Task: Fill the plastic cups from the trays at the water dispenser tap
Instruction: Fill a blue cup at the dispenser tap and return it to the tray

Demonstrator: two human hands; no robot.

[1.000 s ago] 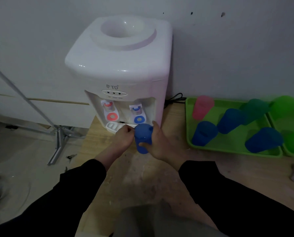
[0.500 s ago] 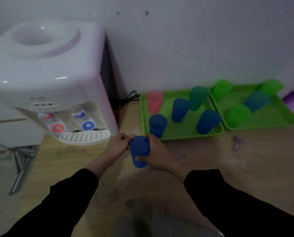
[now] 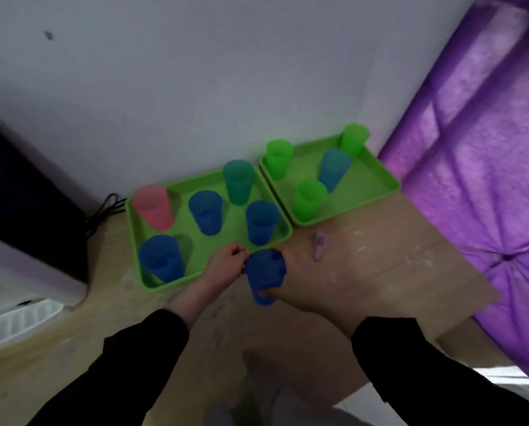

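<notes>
A blue plastic cup (image 3: 264,276) is upright above the wooden table, just in front of the left green tray (image 3: 195,241). My right hand (image 3: 306,278) wraps its right side and my left hand (image 3: 226,264) pinches its rim from the left. The left tray holds a pink cup (image 3: 154,206), three blue cups and a teal cup (image 3: 238,181). The right green tray (image 3: 361,182) holds three green cups and a light blue cup (image 3: 334,169). Only the water dispenser's side (image 3: 20,241) and drip grille (image 3: 14,325) show at the far left.
A small pale purple object (image 3: 320,245) lies on the table right of my right hand. A purple padded surface (image 3: 484,186) borders the table on the right. A black cable (image 3: 104,207) runs behind the dispenser. The white wall is right behind the trays.
Both hands carried the blue cup rightward, away from the dispenser tap to the front of the left tray. My view swung right, so the dispenser is nearly out of frame.
</notes>
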